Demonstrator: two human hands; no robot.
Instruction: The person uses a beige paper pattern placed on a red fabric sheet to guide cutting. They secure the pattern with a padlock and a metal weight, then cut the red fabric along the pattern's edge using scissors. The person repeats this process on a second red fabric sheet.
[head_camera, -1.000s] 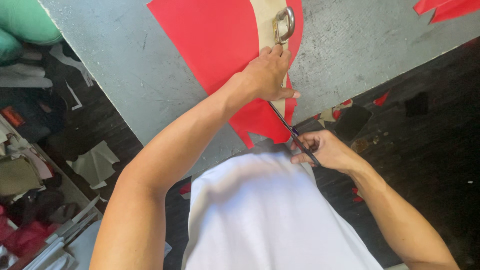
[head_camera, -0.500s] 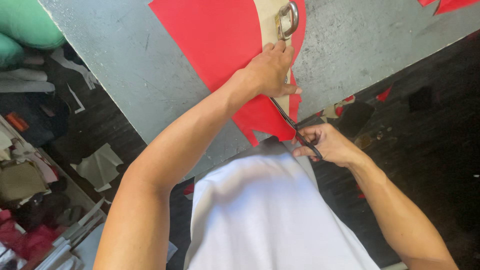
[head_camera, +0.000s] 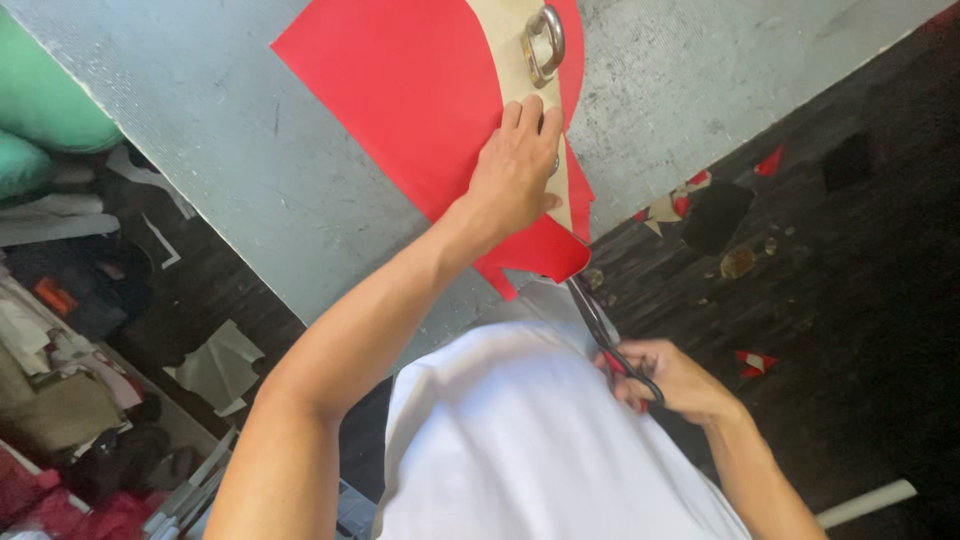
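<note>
Red sheet (head_camera: 400, 110) — flat, curled edge meeting scissors (head_camera: 600, 325).

- A grey table (head_camera: 300, 190) with a scuffed, speckled top runs slantwise across the view.
- A red sheet (head_camera: 420, 110) lies flat on it, its near corner hanging over the table's edge.
- A tan pattern piece (head_camera: 505, 60) lies on the red sheet.
- A metal ring weight (head_camera: 545, 42) rests on the tan piece.
- Below, a dark floor (head_camera: 850, 260) carries small red and tan scraps (head_camera: 680, 200).
</note>
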